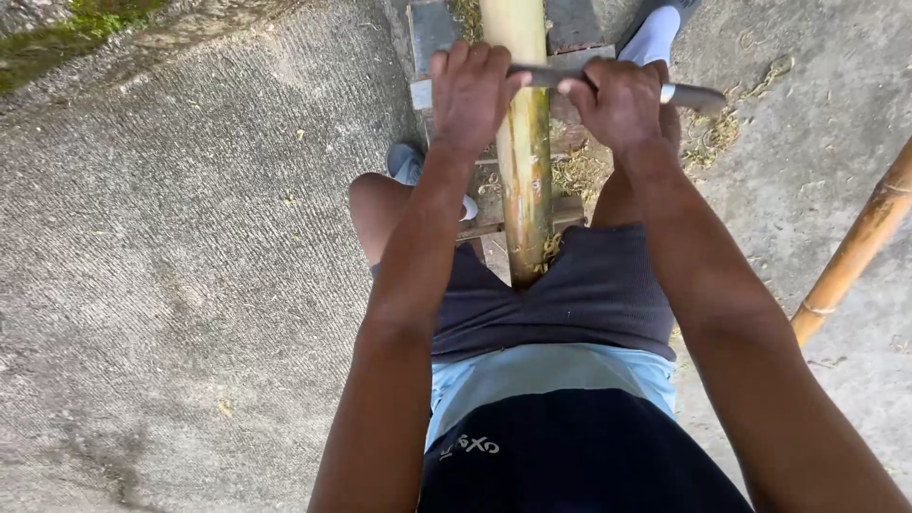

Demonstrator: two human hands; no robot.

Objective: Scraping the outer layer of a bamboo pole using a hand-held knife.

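A thick bamboo pole (pixel 525 161) runs away from me between my legs, resting on a low wooden frame (pixel 437 43). Its upper part is pale, the nearer part green-brown. A long dark blade (pixel 546 76) lies crosswise on the pole. My left hand (pixel 470 90) grips the blade's left end. My right hand (pixel 622 100) grips its right end by the handle, whose metal ferrule (pixel 668 93) shows beside the fingers. Both hands sit just either side of the pole.
Rough concrete ground (pixel 190 266) lies all around. A second, yellow-brown bamboo pole (pixel 855 247) slants in at the right edge. Bamboo shavings (pixel 717 128) litter the ground near the frame. My feet in light shoes (pixel 655 33) flank the pole. Moss grows at the top left.
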